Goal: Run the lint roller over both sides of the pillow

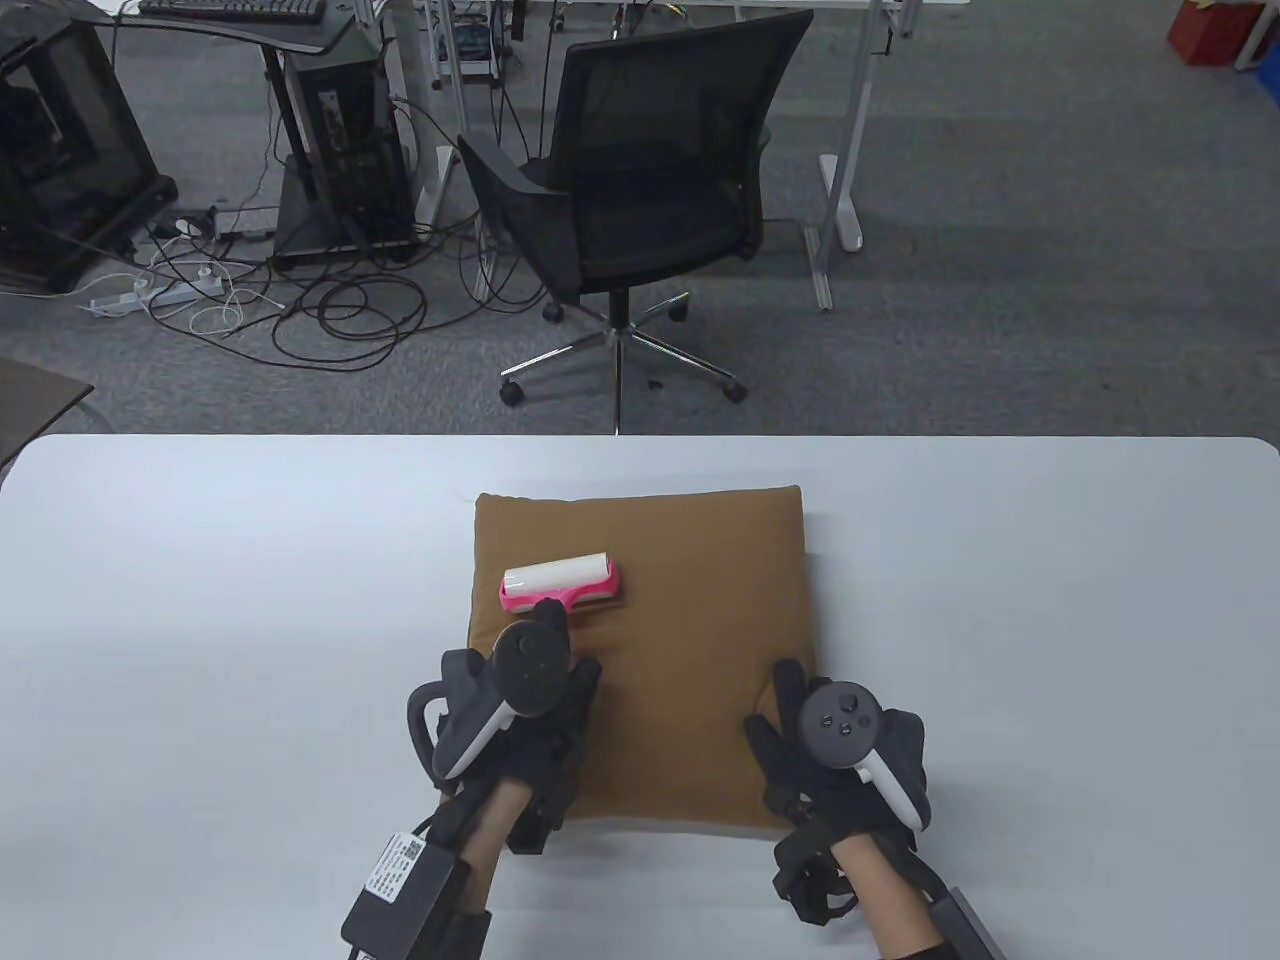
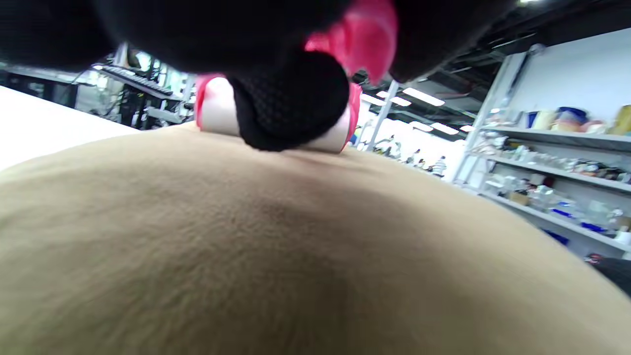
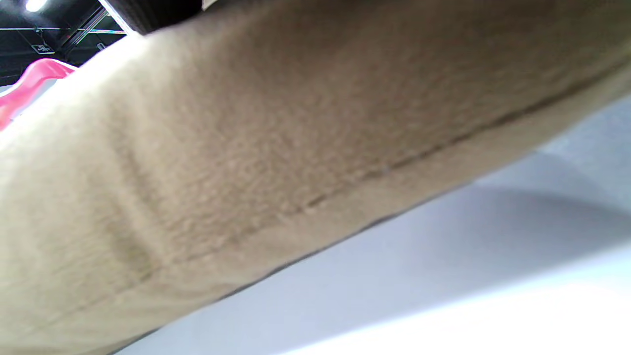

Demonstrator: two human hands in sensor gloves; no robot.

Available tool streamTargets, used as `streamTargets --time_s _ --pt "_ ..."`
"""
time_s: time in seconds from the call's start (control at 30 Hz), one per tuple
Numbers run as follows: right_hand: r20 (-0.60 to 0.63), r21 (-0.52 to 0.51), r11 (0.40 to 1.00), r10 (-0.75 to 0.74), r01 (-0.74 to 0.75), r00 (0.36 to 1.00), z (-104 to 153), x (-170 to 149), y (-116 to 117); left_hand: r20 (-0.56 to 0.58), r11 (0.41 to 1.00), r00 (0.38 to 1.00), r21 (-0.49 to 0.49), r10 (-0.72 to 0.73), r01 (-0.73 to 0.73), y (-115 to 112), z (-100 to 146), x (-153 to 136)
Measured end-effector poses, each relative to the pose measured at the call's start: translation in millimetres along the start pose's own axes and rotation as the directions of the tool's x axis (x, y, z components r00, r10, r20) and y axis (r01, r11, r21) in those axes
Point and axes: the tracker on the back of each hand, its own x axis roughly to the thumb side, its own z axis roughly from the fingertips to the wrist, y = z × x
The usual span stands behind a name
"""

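Left hand [image 1: 520, 700] grips lint roller [image 1: 560, 582] on pillow [image 1: 690, 600]; right hand [image 1: 835, 745] seemingly rests flat on its corner

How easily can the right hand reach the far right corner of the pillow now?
Probably yes. The right hand rests at the pillow's near right edge, and nothing lies between it and that corner; the lint roller, held by the left hand, is on the left part.

Office-like lab workspace.
Upper frame: a swivel chair [image 1: 640, 190], computer towers [image 1: 345, 150], tangled cables [image 1: 330, 310] on grey carpet; stocked shelving [image 2: 552, 182] at right.
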Motion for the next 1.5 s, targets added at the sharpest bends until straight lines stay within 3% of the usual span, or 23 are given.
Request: streamTargets --time_s 0.23,0.43,0.77,0.93,1.07,1.5 --pt "0.001 0.003 1.000 0.002 -0.002 1.000 -1.0 0.7 0.0 -0.131 0.995 0.991 -0.095 -0.005 -0.007 -6.3 -30.0 -4.0" --pt "0.004 0.004 1.000 0.005 -0.005 1.000 -1.9 1.4 -0.2 -0.126 0.989 0.991 -0.136 0.048 -0.065 -3.6 -38.0 -8.2" --pt "0.003 0.016 1.000 -0.010 0.010 1.000 -2.5 1.0 -0.7 0.023 1.000 1.000 -0.002 0.014 -0.014 6.7 -4.2 -17.4" --pt "0.005 0.018 1.000 -0.010 0.010 1.000 -2.3 0.8 -0.9 0.053 0.999 0.998 -0.012 0.031 -0.030 8.9 19.6 -27.5" --pt "0.005 0.022 1.000 -0.015 0.015 1.000 -2.2 0.4 -0.9 0.066 0.991 0.989 -0.024 0.132 -0.131 12.4 39.9 -36.9" --pt "0.004 0.023 1.000 -0.009 0.009 1.000 -0.3 0.1 -1.1 0.133 0.985 0.979 -0.106 0.152 -0.139 28.0 85.3 -49.0"
